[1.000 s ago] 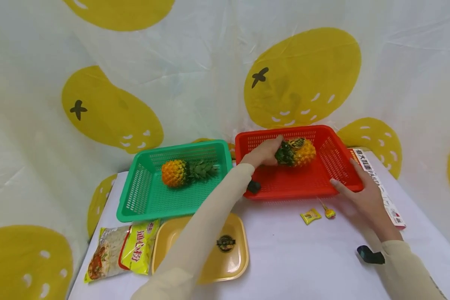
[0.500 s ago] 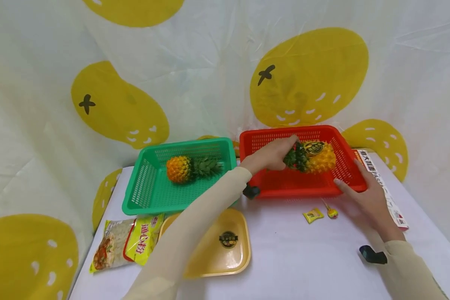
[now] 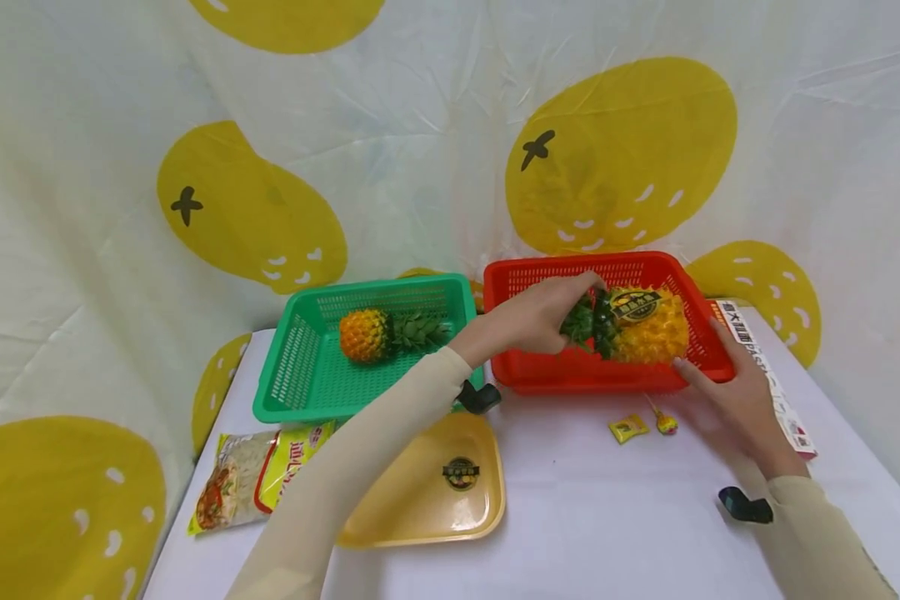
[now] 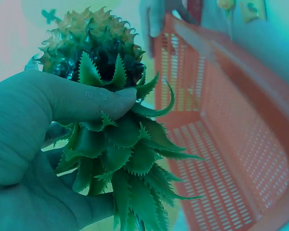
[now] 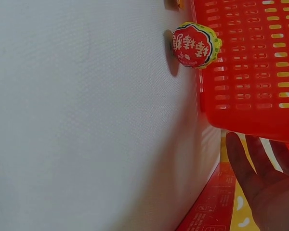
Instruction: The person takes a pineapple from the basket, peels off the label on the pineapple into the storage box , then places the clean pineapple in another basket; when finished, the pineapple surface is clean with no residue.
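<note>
In the head view my left hand (image 3: 543, 317) grips a small pineapple (image 3: 656, 329) by its leafy crown, lifted over the red basket (image 3: 547, 383). The left wrist view shows the thumb lying across the base of the green crown (image 4: 130, 149), the other fingers behind the leaves. A black and gold label is stuck on the fruit. My right hand (image 3: 735, 396) lies spread against the red basket's right front corner, its thumb at the front rim. Seen from the right wrist, its nearly straight fingers (image 5: 241, 161) reach along the basket's side.
A green basket (image 3: 270, 412) holds another pineapple (image 3: 363, 336). In front are a gold tray (image 3: 420, 517) and a yellow-and-clear food bag (image 3: 232, 483). A wrapped candy (image 3: 628, 428) and a lollipop (image 3: 667, 424) lie before the red basket; a pasta box (image 3: 783, 408) stands at its right.
My left hand has raised the pineapple from the red basket's floor and brought it nearer and to the right. My right hand has stayed at the basket's corner. The head view has shifted slightly.
</note>
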`<act>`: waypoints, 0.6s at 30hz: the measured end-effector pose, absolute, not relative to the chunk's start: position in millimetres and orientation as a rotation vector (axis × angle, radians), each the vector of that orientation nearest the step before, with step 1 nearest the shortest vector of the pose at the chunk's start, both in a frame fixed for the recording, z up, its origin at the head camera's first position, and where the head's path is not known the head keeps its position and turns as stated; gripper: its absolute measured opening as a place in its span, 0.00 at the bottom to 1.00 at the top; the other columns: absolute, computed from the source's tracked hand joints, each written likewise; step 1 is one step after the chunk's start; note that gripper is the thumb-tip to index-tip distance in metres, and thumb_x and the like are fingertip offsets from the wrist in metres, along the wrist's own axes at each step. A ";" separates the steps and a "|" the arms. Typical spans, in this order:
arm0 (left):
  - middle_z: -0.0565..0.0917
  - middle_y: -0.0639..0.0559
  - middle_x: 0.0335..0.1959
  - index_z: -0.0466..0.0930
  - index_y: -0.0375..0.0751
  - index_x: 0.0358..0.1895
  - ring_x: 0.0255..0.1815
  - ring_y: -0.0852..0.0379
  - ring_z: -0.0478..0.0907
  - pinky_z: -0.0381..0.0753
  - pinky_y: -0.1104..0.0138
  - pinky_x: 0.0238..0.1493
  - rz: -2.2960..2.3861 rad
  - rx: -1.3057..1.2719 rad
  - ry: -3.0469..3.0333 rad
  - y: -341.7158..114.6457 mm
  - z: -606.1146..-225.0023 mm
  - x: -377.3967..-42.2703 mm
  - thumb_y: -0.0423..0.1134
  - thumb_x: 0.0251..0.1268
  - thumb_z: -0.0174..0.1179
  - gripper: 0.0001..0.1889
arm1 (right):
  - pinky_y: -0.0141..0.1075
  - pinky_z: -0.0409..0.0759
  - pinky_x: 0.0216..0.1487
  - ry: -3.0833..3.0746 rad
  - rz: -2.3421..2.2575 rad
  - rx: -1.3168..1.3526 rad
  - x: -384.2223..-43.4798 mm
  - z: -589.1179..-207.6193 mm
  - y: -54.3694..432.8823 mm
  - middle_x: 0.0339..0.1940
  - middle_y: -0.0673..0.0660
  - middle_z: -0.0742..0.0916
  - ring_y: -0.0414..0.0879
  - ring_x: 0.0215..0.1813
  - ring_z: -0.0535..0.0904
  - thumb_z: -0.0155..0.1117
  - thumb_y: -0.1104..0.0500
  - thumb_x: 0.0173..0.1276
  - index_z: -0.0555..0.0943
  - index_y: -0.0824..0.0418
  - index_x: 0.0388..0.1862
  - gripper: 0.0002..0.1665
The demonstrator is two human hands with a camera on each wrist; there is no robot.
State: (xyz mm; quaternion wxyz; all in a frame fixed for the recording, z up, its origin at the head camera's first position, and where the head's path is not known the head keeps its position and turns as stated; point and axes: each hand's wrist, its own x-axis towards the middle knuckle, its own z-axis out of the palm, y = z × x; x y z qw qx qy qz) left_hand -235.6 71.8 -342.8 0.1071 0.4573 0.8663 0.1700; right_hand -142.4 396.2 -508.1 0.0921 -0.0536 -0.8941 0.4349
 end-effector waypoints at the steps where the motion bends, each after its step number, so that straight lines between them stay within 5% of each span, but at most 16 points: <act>1: 0.76 0.53 0.67 0.61 0.43 0.77 0.56 0.59 0.75 0.78 0.73 0.52 0.510 1.371 2.547 68.5 -342.5 -231.7 0.27 0.60 0.73 0.43 | 0.53 0.79 0.61 -2.649 1.286 -0.147 -142.1 -508.3 396.5 0.82 0.74 0.60 0.77 0.73 0.59 0.65 0.42 0.77 0.45 0.40 0.90 0.53; 4: 0.78 0.52 0.64 0.62 0.42 0.77 0.57 0.59 0.75 0.77 0.73 0.53 0.520 1.429 2.533 60.7 -342.7 -220.0 0.27 0.59 0.73 0.43 | 0.25 0.71 0.47 -2.644 1.262 -0.134 -141.5 -508.3 397.7 0.80 0.74 0.63 0.76 0.70 0.62 0.65 0.43 0.78 0.46 0.40 0.90 0.52; 7: 0.78 0.53 0.62 0.64 0.43 0.75 0.59 0.58 0.75 0.76 0.72 0.55 0.512 1.456 2.521 55.7 -344.2 -209.3 0.28 0.59 0.73 0.41 | 0.24 0.67 0.46 -2.658 1.260 -0.151 -141.3 -507.5 398.3 0.81 0.74 0.63 0.76 0.71 0.61 0.64 0.41 0.78 0.45 0.38 0.90 0.53; 13: 0.78 0.57 0.61 0.68 0.48 0.72 0.61 0.61 0.72 0.75 0.71 0.58 0.528 1.466 2.483 45.9 -351.4 -187.5 0.27 0.57 0.75 0.40 | 0.30 0.69 0.51 -2.676 1.277 -0.175 -142.2 -507.3 397.3 0.82 0.74 0.61 0.75 0.73 0.59 0.64 0.39 0.77 0.43 0.38 0.90 0.54; 18: 0.77 0.60 0.59 0.68 0.50 0.72 0.60 0.64 0.71 0.74 0.71 0.59 0.539 1.441 2.456 39.9 -362.2 -174.6 0.39 0.60 0.79 0.39 | 0.67 0.66 0.69 -2.673 1.306 -0.183 -146.9 -507.7 393.8 0.83 0.74 0.58 0.78 0.76 0.55 0.64 0.39 0.77 0.42 0.37 0.89 0.55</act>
